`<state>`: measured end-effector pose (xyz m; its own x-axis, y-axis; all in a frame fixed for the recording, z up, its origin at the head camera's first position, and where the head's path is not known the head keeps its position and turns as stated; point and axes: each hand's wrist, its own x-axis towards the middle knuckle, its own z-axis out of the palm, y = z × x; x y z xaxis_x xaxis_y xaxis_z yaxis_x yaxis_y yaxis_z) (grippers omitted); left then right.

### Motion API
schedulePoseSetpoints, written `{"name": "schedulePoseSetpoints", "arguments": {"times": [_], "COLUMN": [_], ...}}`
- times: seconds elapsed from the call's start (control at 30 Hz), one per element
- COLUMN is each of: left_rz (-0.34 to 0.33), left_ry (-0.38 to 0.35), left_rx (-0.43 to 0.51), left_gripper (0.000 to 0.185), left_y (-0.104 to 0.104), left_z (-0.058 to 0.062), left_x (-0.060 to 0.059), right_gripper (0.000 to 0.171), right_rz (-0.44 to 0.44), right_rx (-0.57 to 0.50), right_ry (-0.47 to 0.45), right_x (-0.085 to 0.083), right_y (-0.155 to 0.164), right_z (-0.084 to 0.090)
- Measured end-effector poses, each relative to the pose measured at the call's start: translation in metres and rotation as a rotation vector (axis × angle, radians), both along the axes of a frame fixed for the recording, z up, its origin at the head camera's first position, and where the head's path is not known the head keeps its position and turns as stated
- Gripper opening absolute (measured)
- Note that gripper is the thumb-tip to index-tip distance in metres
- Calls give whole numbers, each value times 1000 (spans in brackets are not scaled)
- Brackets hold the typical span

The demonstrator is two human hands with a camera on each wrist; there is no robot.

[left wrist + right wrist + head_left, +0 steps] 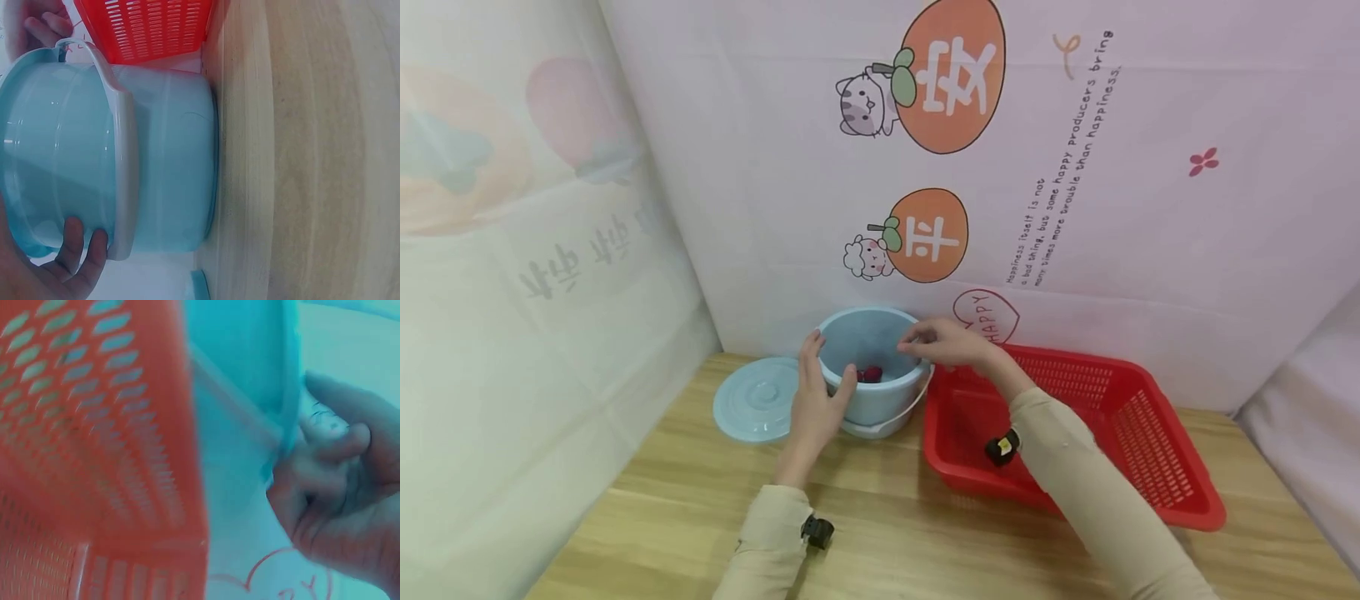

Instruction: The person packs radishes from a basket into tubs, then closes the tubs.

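A light blue bucket (880,404) with a pale handle (127,169) stands upright on the table. My left hand (818,400) rests against its left side near the rim, fingers (72,240) spread and nearly straight on the outer wall. Inside the bucket lies a small dark red thing (871,375), partly hidden by the front rim; its kind cannot be told. Over the right rim hovers my right hand (951,343), its fingers loosely bent. Nothing shows between them in the right wrist view, where the hand (337,481) is blurred beside the rim.
A red perforated plastic basket (1183,467) stands right of the bucket, under my right forearm. To the bucket's left lies a round blue lid (752,404) on the wooden table (880,533). A printed white cloth (775,167) hangs close behind.
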<state>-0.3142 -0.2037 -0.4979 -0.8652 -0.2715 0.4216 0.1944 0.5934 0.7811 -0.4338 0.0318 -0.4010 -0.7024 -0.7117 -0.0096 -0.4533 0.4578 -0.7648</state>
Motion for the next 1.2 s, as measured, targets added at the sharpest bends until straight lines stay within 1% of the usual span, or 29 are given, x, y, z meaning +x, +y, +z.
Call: {"name": "schedulePoseSetpoints", "arguments": {"times": [0.03, 0.1, 0.17, 0.2, 0.27, 0.37, 0.43, 0.53, 0.57, 0.63, 0.7, 0.73, 0.77, 0.8, 0.87, 0.97, 1.03, 1.07, 1.13, 1.2], "left_rz": [6, 11, 12, 12, 11, 12, 7, 15, 41, 119, 188, 205, 213, 201, 148, 62, 32, 18, 13, 15], "left_ry": [-5, -12, -17, -15, -4, 27, 63, 121, 137, 160, 154, 139, 109, 72, -26, -207, -316, -364, -433, -488], "left_rx": [-3, -14, -28, -35, -42, -64, -105, -181, -201, -215, -204, -194, -191, -190, -202, -231, -235, -229, -215, -202], "left_gripper": [79, 79, 79, 79, 79, 75, 72, 78, 78, 73, 67, 67, 66, 68, 74, 81, 84, 85, 89, 92], "left_y": [0, 0, -1, -2, -3, -7, -10, -15, -17, -24, -38, -47, -58, -70, -93, -121, -131, -135, -141, -147], "left_z": [-1, 0, 0, -1, -2, -6, -8, -12, -13, -12, -9, -6, -3, 1, 6, 11, 12, 13, 12, 9], "left_x": [1, 3, 4, 5, 6, 9, 11, 14, 16, 22, 29, 33, 36, 39, 43, 45, 45, 44, 41, 39], "right_gripper": [34, 32, 28, 27, 23, 21, 19, 17, 17, 17, 20, 21, 25, 29, 41, 57, 63, 64, 63, 60], "right_rz": [-37, -126, -204, -221, -216, -133, -102, -96, -107, -125, -143, -149, -155, -153, -139, -136, -146, -157, -185, -211], "right_rx": [-24, -105, -217, -279, -398, -519, -550, -567, -575, -602, -612, -599, -572, -535, -439, -303, -242, -213, -153, -109], "right_ry": [-3, -16, -17, -12, -4, 27, 51, 118, 141, 168, 200, 213, 221, 221, 197, 143, 129, 137, 173, 224], "right_x": [5, 19, 33, 42, 61, 92, 113, 137, 144, 153, 159, 161, 162, 163, 163, 159, 154, 151, 147, 145], "right_y": [-2, -6, -14, -20, -32, -54, -68, -89, -95, -108, -120, -126, -131, -137, -147, -160, -167, -171, -179, -184], "right_z": [1, 3, 6, 8, 8, 1, -7, -23, -28, -37, -45, -48, -51, -53, -57, -63, -69, -72, -80, -86]}}
